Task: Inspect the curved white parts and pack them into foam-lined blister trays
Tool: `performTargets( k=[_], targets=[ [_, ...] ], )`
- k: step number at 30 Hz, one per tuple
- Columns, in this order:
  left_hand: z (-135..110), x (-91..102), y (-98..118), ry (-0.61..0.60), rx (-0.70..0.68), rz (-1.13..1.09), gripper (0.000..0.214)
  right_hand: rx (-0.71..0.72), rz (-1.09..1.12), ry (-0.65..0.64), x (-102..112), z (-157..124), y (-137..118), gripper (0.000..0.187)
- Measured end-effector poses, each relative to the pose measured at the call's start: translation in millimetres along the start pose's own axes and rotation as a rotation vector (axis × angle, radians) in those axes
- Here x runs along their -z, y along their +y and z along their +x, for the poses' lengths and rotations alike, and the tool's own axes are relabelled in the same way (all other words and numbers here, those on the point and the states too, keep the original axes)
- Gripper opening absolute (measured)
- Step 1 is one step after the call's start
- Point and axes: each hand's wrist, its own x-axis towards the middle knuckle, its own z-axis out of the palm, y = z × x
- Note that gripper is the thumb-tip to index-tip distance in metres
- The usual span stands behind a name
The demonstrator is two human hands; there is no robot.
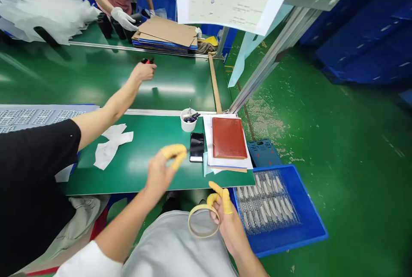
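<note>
Right hand (227,219) grips tape roll (200,222) by its rim, roll just left of the capped fingers (225,199). Thin tan ring, nearly spent: likely light, flexy, sticky-edged; take it by the core. Left hand (161,174) fingertips pinched shut, can't tell on what; phone (196,147) just beyond them.

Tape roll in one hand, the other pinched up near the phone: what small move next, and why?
Probably bring the left hand down to the tape roll in the right hand: its capped fingertips are pinched apart from the roll, no strip visible between.
</note>
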Motion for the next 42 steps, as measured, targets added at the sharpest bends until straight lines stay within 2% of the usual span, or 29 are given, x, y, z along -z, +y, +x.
performTargets(
  k=[1,2,4,6,10,14,16,17,18,19,20,22,23,24,26,28,29,32,34,37,39,42],
  targets=[
    [28,2.7,-10,0.067,-0.025,0.178,0.021,-0.042,0.044,0.044,7,2,2,0.063],
    [57,4.0,-20,0.060,-0.033,0.373,0.021,-0.076,0.082,0.082,14,3,5,0.059],
    [108,1.1,-38,0.011,-0.030,0.478,0.021,-0.118,0.139,0.134,30,0,9,0.050],
    [147,-9.3,-51,-0.078,-0.036,0.547,0.021,-0.135,0.176,0.171,43,-6,13,0.050],
    [190,-37.0,-60,-0.293,-0.057,0.661,0.019,-0.135,0.232,0.272,47,-25,8,0.050],
    [203,-51.2,-43,-0.446,-0.081,0.725,0.017,-0.030,0.302,0.307,31,-40,-5,0.049],
    [187,-53.0,-25,-0.427,-0.150,0.714,0.024,0.058,0.360,0.319,23,-42,-9,0.051],
    [169,-52.5,-15,-0.403,-0.196,0.676,0.031,0.104,0.385,0.325,21,-42,-10,0.049],
    [145,-50.9,-4,-0.395,-0.241,0.621,0.036,0.153,0.404,0.330,18,-42,-11,0.047],
    [115,-48.4,7,-0.418,-0.287,0.437,0.034,0.200,0.418,0.337,16,-42,-11,0.046],
    [80,-45.4,17,-0.551,-0.277,0.223,0.033,0.245,0.425,0.342,14,-42,-11,0.045],
    [7,-40.5,31,-0.913,-0.181,-0.111,0.040,0.320,0.417,0.339,8,-43,-12,0.043],
    [-26,-39.5,35,-1.001,-0.152,-0.219,0.045,0.345,0.402,0.324,5,-44,-13,0.042],
    [-54,-39.7,37,-0.994,-0.147,-0.296,0.043,0.363,0.380,0.301,2,-45,-14,0.039],
    [-87,-41.5,38,-0.848,-0.162,-0.314,0.027,0.380,0.318,0.232,-2,-48,-15,0.036],
    [-93,-40.6,36,-0.690,-0.206,-0.282,0.015,0.431,0.225,0.193,-1,-51,-15,0.037],
    [-90,-38.2,36,-0.645,-0.223,-0.268,0.012,0.487,0.165,0.214,1,-52,-15,0.038],
    [-74,-25.1,39,-0.606,-0.214,-0.263,0.015,0.692,-0.103,0.362,16,-54,-15,0.033],
    [-70,-16.9,42,-0.585,-0.183,-0.265,0.018,0.741,-0.245,0.375,27,-55,-15,0.024],
    [-72,-11.0,46,-0.536,-0.231,-0.272,0.021,0.761,-0.366,0.310,37,-59,-13,0.023],
    [-76,-9.9,48,-0.520,-0.301,-0.269,0.024,0.811,-0.502,0.264,41,-64,-15,0.038],
    [-79,-7.8,49,-0.532,-0.381,-0.245,0.025,0.829,-0.690,0.058,45,-72,-26,0.053]
  ],
)
